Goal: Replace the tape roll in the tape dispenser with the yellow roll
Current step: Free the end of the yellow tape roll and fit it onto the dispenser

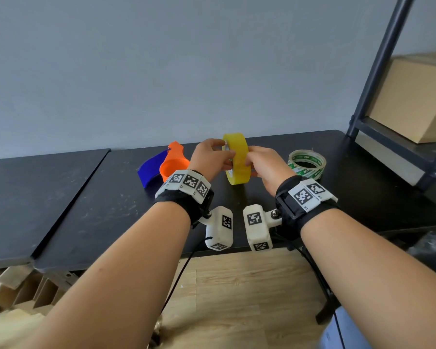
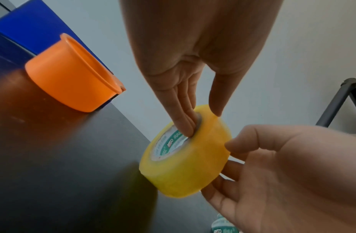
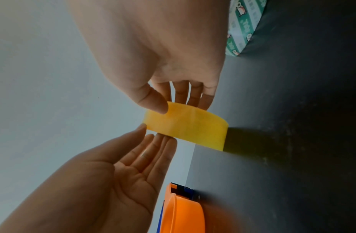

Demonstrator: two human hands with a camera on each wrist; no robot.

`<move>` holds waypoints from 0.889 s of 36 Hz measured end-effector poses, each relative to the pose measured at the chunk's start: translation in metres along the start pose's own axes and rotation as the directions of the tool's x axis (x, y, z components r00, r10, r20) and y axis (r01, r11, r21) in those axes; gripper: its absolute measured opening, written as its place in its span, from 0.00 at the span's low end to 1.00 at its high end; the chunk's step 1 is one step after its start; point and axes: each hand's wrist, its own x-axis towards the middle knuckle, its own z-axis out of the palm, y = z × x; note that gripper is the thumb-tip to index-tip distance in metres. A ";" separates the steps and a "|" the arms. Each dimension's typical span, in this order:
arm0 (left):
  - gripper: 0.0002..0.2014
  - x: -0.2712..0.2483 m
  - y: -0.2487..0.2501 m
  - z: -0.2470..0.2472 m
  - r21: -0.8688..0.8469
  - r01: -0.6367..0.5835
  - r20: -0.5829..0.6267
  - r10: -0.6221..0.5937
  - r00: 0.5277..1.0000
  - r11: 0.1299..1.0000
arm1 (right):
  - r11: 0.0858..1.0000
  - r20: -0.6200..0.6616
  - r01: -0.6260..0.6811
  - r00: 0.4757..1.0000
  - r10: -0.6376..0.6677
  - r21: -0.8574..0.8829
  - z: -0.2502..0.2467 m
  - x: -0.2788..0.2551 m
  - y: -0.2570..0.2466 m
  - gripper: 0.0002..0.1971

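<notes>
Yellow roll (image 1: pixel 238 159) held on edge above bench (image 1: pixel 93 205), hole axis running left-right between hands. Left hand (image 1: pixel 210 157) pinches rim: fingers (image 2: pixel 183 119) in core, thumb outside. Right hand (image 1: pixel 267 165) grips opposite face and tread. Empty orange dispenser (image 1: pixel 174 165) lies left, nearer left hand; judged transfer leftward.
</notes>
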 end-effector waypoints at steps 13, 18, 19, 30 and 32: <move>0.26 0.001 -0.003 0.000 0.032 -0.007 0.048 0.006 0.999 0.999 | 0.996 0.026 -0.011 1.000 0.008 0.087 -0.003 0.005 0.007 0.14; 0.30 -0.002 -0.002 -0.001 0.051 -0.022 0.052 0.019 0.998 0.998 | 0.997 0.013 0.002 1.000 -0.003 0.083 -0.004 0.005 0.003 0.14; 0.30 -0.001 -0.002 0.000 0.044 -0.022 0.046 0.020 0.999 0.999 | 0.997 0.011 0.001 1.000 -0.002 0.076 -0.004 0.004 0.002 0.13; 0.23 0.003 0.002 -0.003 -0.124 0.025 -0.019 -0.028 0.999 0.992 | 0.998 0.005 -0.002 1.000 0.002 0.057 -0.005 0.002 0.001 0.22; 0.23 0.002 0.002 -0.003 -0.127 0.024 -0.017 -0.027 1.000 0.992 | 0.998 0.003 -0.005 1.000 0.005 0.063 -0.005 0.001 0.001 0.22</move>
